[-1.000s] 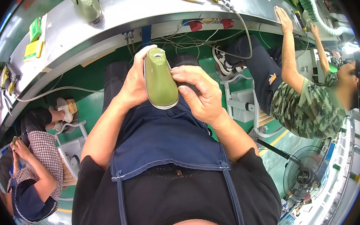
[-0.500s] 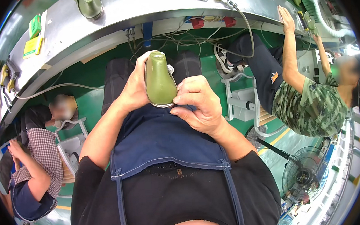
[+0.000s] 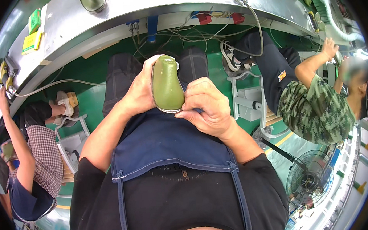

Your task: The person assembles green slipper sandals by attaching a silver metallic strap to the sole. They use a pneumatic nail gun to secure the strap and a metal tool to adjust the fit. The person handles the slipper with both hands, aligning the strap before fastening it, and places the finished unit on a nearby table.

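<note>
Moved since a second ago: right hand (image 3: 207, 107), from the side of the green shoe form (image 3: 168, 88) to its five-o'clock edge, fingers curled and touching; whether they pinch anything, cannot tell. Left hand (image 3: 138, 91): gripping the form from nine o'clock. Form: twelve o'clock from the blue apron (image 3: 173, 145). Advised handling: firm left hold, light even right pressure along the edge. Farther, eleven o'clock: second green form (image 3: 93, 1) on metal bench (image 3: 131, 6).

Green floor (image 3: 92, 97) below, and a long metal workbench (image 3: 143, 4) sweeps across the top, gleaming under bright light! Slatted chairs (image 3: 273, 117) either side, a round fan (image 3: 309, 181) lower right.
</note>
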The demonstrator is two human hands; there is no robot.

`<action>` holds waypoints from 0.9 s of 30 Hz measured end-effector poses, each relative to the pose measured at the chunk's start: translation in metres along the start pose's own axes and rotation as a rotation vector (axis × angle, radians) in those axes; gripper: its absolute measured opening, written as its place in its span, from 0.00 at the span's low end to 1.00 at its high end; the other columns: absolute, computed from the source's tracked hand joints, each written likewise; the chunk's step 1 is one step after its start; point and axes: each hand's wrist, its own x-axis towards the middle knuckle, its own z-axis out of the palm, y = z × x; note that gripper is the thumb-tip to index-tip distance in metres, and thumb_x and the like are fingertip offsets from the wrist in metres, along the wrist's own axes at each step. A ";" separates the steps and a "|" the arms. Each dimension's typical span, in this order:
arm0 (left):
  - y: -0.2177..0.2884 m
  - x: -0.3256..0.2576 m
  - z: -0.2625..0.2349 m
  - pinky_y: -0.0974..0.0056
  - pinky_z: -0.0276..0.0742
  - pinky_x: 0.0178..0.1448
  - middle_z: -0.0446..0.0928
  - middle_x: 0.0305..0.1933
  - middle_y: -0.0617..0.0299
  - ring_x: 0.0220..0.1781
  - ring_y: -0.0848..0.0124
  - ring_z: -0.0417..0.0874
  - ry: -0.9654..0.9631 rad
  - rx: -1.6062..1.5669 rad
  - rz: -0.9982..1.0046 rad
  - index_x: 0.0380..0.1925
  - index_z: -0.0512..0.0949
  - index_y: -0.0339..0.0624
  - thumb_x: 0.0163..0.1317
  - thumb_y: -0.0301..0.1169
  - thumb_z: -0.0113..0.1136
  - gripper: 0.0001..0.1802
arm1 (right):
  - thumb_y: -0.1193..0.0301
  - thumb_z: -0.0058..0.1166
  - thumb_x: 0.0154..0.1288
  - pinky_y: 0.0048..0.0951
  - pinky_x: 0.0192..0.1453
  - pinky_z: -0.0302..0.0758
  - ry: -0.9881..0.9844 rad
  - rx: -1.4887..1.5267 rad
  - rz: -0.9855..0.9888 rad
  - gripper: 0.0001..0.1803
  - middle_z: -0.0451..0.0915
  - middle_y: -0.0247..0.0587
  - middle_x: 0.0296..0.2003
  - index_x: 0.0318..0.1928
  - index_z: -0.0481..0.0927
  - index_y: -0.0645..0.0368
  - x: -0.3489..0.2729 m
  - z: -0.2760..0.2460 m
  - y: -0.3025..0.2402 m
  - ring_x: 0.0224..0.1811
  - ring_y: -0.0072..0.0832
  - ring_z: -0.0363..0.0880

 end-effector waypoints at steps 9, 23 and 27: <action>0.000 -0.009 0.015 0.61 0.81 0.59 0.74 0.61 0.53 0.59 0.69 0.80 -0.196 -0.467 -0.534 0.76 0.54 0.38 0.39 0.23 0.83 0.64 | 0.77 0.73 0.63 0.28 0.42 0.80 -0.026 0.261 0.419 0.10 0.80 0.40 0.39 0.37 0.81 0.65 -0.003 -0.011 0.022 0.39 0.26 0.82; -0.019 -0.011 0.039 0.58 0.66 0.78 0.72 0.65 0.54 0.71 0.62 0.72 -0.262 -0.606 -0.616 0.73 0.60 0.34 0.35 0.34 0.83 0.62 | 0.80 0.65 0.71 0.22 0.39 0.79 0.133 -0.017 0.322 0.10 0.77 0.38 0.40 0.42 0.74 0.64 -0.020 0.017 0.063 0.36 0.20 0.78; -0.012 -0.006 0.033 0.59 0.65 0.78 0.72 0.68 0.55 0.72 0.63 0.72 -0.218 -0.659 -0.666 0.75 0.58 0.35 0.37 0.33 0.84 0.63 | 0.84 0.65 0.69 0.24 0.47 0.79 0.154 0.111 0.440 0.15 0.76 0.39 0.45 0.51 0.74 0.63 -0.030 0.029 0.081 0.42 0.20 0.78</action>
